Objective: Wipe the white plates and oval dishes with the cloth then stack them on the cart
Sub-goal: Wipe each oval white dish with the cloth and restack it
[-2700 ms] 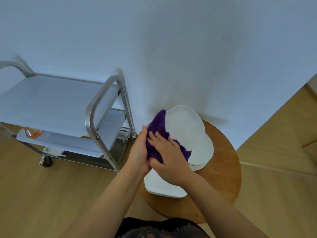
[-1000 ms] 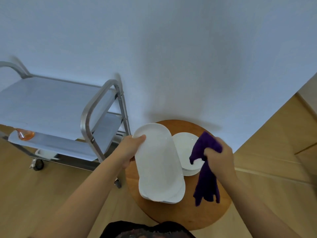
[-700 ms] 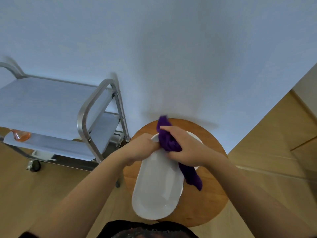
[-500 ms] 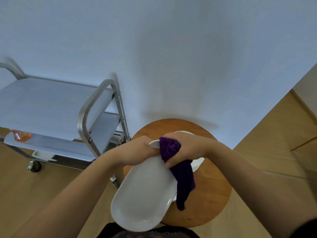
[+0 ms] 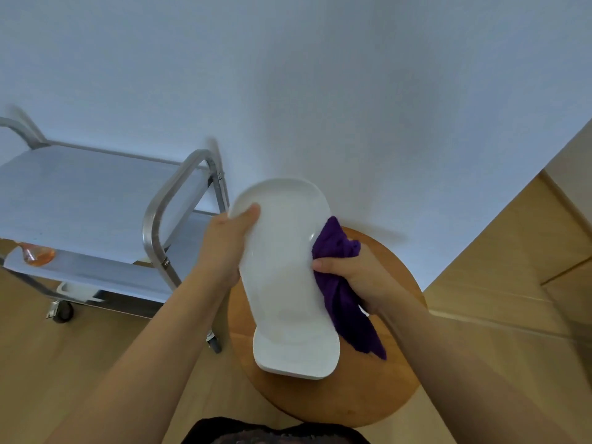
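Left hand [image 5: 224, 245] gripping oval dish [image 5: 285, 283], right hand [image 5: 358, 277] (fingers curled) holding cloth [image 5: 342, 296]

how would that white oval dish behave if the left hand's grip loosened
The dish looks glazed and smooth, so it would probably slide out easily. The left hand grips it only at one edge while it stands tilted, so it may pivot downward. It seems rigid ceramic, likely to chip or crack against the round table beneath it.

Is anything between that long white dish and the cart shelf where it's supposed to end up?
Only the cart's steel handle rises between the oval dish, held by the left hand, and the top shelf; it looks passable by lifting over.
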